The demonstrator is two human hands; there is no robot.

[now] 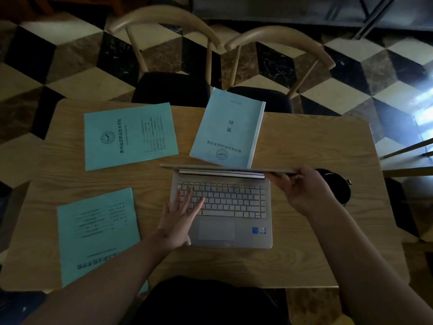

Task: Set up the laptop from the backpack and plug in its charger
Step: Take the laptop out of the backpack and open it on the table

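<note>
Two hands: both are being used on the laptop [222,205], which is lying on the table [316,141] directly in front of the person.
Left hand [179,219]: it is being laid flat on the keyboard's left side, fingers [187,198] spread wide and gripping nothing; judged, the base is being pinned so it does not lift with the lid.
Right hand [302,186]: it is being closed around the lid's right corner, thumb under and fingers over the edge, so the lid can be swung on its hinge.
Lid [210,167]: it is being seen edge-on just beyond the left fingertips; how far it is opened cannot be told exactly.
Booklet [230,127]: it is lying beyond the lid and may be getting touched by it; contact cannot be told.
Sheets: one [128,134] is lying beyond and left of the left fingers, another [98,233] beside the left wrist.
Dark object [335,184]: it is being partly hidden just behind the right hand; its kind cannot be told.
Backpack, charger: neither is being shown.
Progress: judged, opening is being done, and plugging in is not yet done.
</note>
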